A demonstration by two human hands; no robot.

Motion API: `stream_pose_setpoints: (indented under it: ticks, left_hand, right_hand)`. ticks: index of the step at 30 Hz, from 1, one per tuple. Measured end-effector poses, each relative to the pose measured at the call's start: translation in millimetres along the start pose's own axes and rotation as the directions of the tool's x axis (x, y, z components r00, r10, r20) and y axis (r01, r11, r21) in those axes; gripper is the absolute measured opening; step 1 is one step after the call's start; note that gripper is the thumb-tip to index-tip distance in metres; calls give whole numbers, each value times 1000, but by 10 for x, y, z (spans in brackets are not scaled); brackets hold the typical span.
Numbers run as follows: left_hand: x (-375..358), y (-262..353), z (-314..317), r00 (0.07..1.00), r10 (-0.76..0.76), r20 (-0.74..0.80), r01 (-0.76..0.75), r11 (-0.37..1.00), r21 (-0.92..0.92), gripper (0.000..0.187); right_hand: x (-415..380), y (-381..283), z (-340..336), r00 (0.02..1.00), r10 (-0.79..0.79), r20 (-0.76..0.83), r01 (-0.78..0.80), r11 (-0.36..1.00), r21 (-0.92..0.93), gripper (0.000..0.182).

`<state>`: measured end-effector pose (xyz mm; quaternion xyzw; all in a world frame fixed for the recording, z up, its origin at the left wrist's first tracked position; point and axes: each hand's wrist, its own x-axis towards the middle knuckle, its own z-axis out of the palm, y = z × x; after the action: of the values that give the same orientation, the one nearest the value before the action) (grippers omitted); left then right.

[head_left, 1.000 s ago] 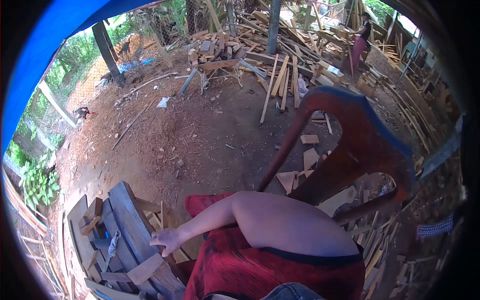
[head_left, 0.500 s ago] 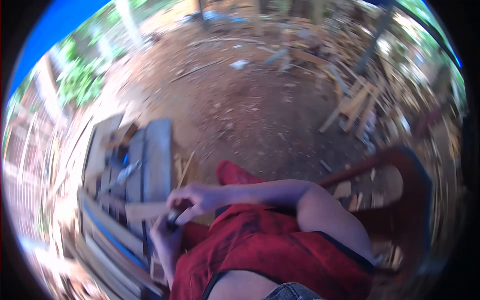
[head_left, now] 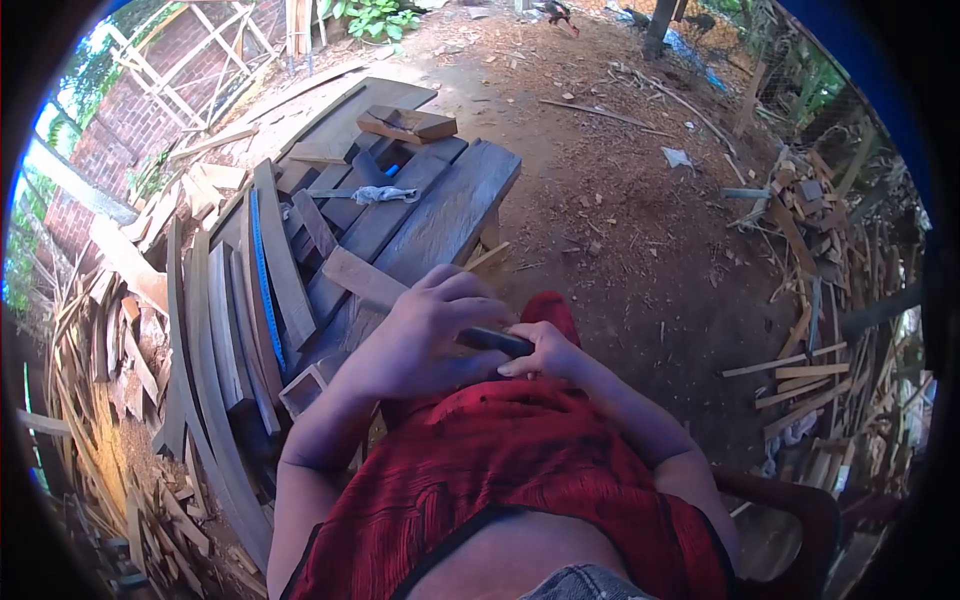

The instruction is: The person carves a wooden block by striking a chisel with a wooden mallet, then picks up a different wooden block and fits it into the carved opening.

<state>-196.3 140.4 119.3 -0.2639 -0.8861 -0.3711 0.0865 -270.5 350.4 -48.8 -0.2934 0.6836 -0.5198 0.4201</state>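
A dark, slim, handle-like tool (head_left: pixel 497 342) lies between my hands, just above my lap. My right hand (head_left: pixel 548 352) pinches its right end between thumb and fingers. Curled around its other part, my left hand (head_left: pixel 435 330) hides much of it. Beyond my left knuckles, a light brown piece of wood (head_left: pixel 362 281) slants down over the plank bench, its lower end close to the left hand. The red cloth (head_left: pixel 500 440) of my clothing lies right under both hands.
To the left, the plank bench (head_left: pixel 440 215) carries a wood block (head_left: pixel 407 124), a whitish rag (head_left: pixel 385 194) and long boards with a blue-edged strip (head_left: pixel 264 270). Scrap wood is heaped at right (head_left: pixel 800 375) and far left. A red chair arm (head_left: pixel 800 500) stands at lower right.
The view has swung left, bringing the bench nearer the middle. My right arm no longer reaches across; its hand has drawn back to the right, and the left hand shows more fully.
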Motion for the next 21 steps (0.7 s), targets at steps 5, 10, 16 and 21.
stream_pose_setpoints:
  ticks: [5, 10, 16, 21]
  left_hand:
    - [432, 778, -140, 801, 481, -357, -554, 367, -747, 35]
    - [529, 1220, 502, 641, 175, -748, -733, -153, -663, 41]
    - [597, 1341, 512, 579, 312, -753, -757, -136, -639, 48]
    - [500, 1496, 544, 605, 271, -749, -770, -41, -637, 47]
  right_hand:
    - [-57, 602, 24, 966, 255, 28, -226, 794, 564, 21]
    - [-109, 1076, 62, 975, 220, -35, -174, 849, 499, 22]
    - [-80, 1176, 49, 980, 199, -19, -152, 804, 575, 20]
    - [-98, 1139, -4, 974, 227, 27, -194, 756, 626, 22]
